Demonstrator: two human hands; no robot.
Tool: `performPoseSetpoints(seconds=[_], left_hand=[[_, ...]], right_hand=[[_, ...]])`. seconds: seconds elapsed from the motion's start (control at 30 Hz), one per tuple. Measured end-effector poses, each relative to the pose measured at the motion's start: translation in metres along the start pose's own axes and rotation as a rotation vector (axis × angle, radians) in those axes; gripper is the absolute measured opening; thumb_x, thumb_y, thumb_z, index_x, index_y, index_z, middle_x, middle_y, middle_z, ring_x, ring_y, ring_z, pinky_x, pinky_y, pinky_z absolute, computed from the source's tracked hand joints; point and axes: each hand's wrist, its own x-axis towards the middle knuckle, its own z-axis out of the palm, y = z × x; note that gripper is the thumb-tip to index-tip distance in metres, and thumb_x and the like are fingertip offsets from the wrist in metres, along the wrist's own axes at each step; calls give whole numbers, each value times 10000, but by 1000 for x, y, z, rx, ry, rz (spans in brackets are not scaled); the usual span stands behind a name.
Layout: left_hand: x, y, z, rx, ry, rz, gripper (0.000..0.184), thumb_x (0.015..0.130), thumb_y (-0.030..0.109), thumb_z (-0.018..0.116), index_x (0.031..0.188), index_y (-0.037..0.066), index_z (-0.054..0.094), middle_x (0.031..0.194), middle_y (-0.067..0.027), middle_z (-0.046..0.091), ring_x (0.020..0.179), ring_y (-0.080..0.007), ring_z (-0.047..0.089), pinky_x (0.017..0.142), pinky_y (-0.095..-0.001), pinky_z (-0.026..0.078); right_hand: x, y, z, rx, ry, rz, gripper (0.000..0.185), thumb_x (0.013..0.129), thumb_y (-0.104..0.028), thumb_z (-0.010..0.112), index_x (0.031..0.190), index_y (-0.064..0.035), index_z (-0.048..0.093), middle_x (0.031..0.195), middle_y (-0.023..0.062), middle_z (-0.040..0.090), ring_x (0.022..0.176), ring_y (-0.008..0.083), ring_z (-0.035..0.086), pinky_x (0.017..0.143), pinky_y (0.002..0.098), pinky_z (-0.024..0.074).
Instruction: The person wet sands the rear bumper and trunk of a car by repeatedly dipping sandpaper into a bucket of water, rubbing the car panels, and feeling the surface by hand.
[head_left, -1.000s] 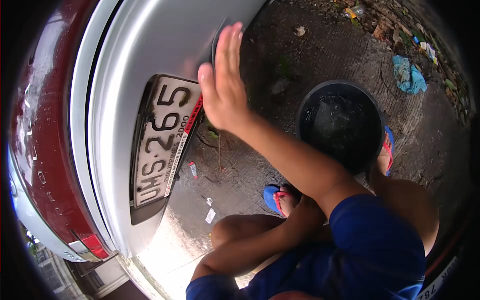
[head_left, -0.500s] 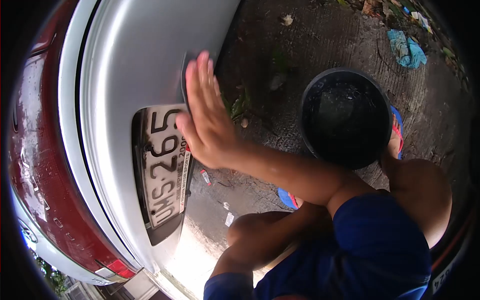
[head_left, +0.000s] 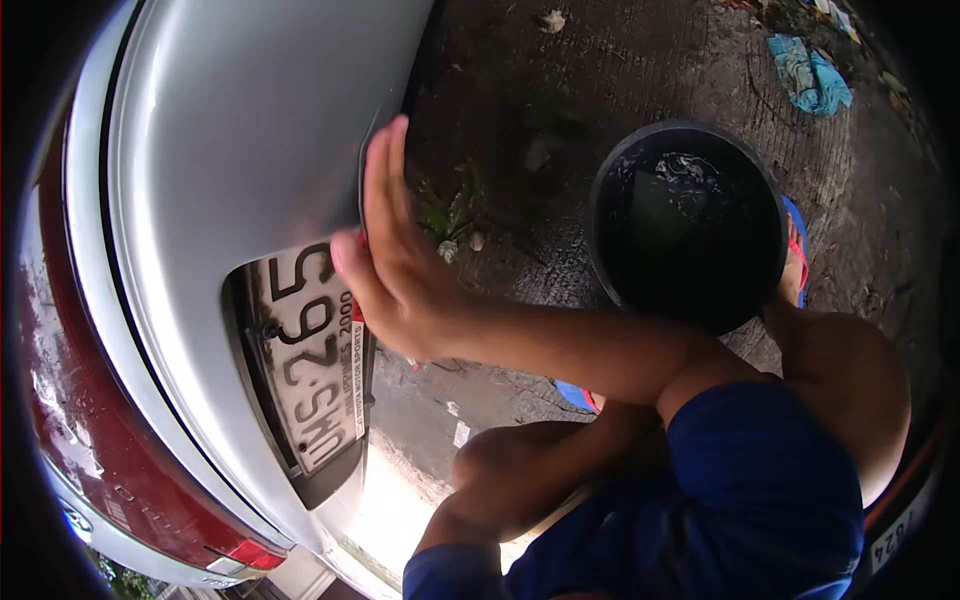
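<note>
My right hand (head_left: pixel 395 250) reaches across to the silver car bumper (head_left: pixel 250 120), just above the recessed license plate (head_left: pixel 310 370). Its fingers are stretched out and together, and the palm faces the painted surface. A thin dark edge shows beside the fingers; I cannot make out whether it is a separate sheet under them. The plate reads UMS 265, with a small strip along its lower border. My left forearm (head_left: pixel 540 490) passes beneath the right arm, and the left hand is hidden there. A black bucket (head_left: pixel 690 320) of water stands by my foot.
A turquoise cloth (head_left: pixel 810 78) lies crumpled on the wet concrete ground (head_left: pixel 520 60). Small plants (head_left: pixel 450 210) and leaf litter lie near the bumper. Above the bumper is the car's dark red panel (head_left: pixel 85 380). Another plate (head_left: pixel 890 540) shows at the lower right.
My right hand has moved slightly toward me along the bumper. The view has shifted a little, so the plate sits lower and further left. Ripples in the bucket have changed.
</note>
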Motion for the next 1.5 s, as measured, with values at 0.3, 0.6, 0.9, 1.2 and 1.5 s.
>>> performPoseSetpoints(seconds=[0.3, 0.6, 0.9, 1.2, 1.5], left_hand=[[0, -7, -9, -2, -17, -14, 396, 907, 298, 674, 1134, -14, 765, 1138, -189, 761, 1174, -375, 680, 1096, -562, 439], [-3, -12, -10, 8, -6, -36, 398, 909, 302, 677, 1135, -13, 765, 1133, -190, 762, 1163, -378, 683, 1084, -559, 448], [-9, -15, -9, 17, -8, -57, 399, 911, 306, 679, 1136, -12, 765, 1127, -191, 763, 1152, -381, 687, 1073, -557, 457], [-11, -17, -9, 28, -10, -70, 401, 913, 311, 682, 1137, -11, 765, 1122, -192, 764, 1140, -384, 691, 1061, -555, 466], [-19, -18, -8, 38, -12, -76, 402, 916, 315, 684, 1138, -10, 765, 1116, -193, 765, 1129, -387, 695, 1050, -552, 476]], right_hand=[[25, 3, -17, 143, 13, 220, 942, 1137, -556, 196, 1552, 165, -247, 1645, 426, -244, 1578, 520, -174, 1313, 552, 55], [-25, -9, -8, -214, -188, 260, 902, 1138, -538, 192, 1595, 177, -112, 1672, 425, -125, 1561, 582, -158, 1284, 632, 18], [-25, -4, -3, -198, -161, 273, 919, 1134, -574, 155, 1597, 193, -45, 1678, 432, -61, 1584, 545, -131, 1304, 581, 6], [-11, -10, -9, -130, -190, 344, 899, 1147, -505, 163, 1531, 286, -26, 1618, 511, -77, 1551, 609, -132, 1296, 623, 23], [-20, -37, 0, -78, -232, 279, 935, 1142, -527, 157, 1511, 299, -79, 1589, 541, -102, 1533, 622, -169, 1297, 616, 11]])
